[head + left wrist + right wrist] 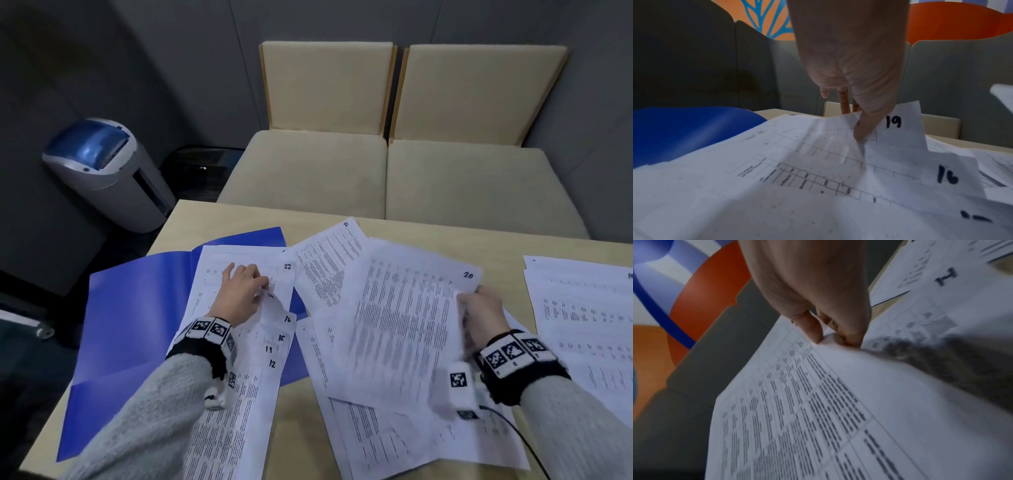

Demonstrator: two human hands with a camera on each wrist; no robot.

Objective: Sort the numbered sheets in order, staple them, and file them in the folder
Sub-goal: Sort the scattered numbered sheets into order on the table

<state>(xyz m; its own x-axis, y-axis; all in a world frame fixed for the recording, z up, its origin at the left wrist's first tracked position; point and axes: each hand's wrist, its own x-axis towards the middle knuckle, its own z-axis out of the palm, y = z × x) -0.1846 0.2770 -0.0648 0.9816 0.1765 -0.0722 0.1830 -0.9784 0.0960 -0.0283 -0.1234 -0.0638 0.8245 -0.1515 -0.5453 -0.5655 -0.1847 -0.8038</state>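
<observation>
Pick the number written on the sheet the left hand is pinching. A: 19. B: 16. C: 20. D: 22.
A: in the left wrist view the left hand pinches the sheet marked 19 near its numbered corner, with sheet 16 lying below it; sheet 20 is in the right hand.

your sheets (404, 329) are thin matt printed paper, your blue folder (130, 308) smooth, slightly glossy plastic, your table (298, 411) pale matt wood-look laminate, your sleeves (154, 421) fuzzy grey knit, the chairs (308, 168) cream matt cloth
</observation>
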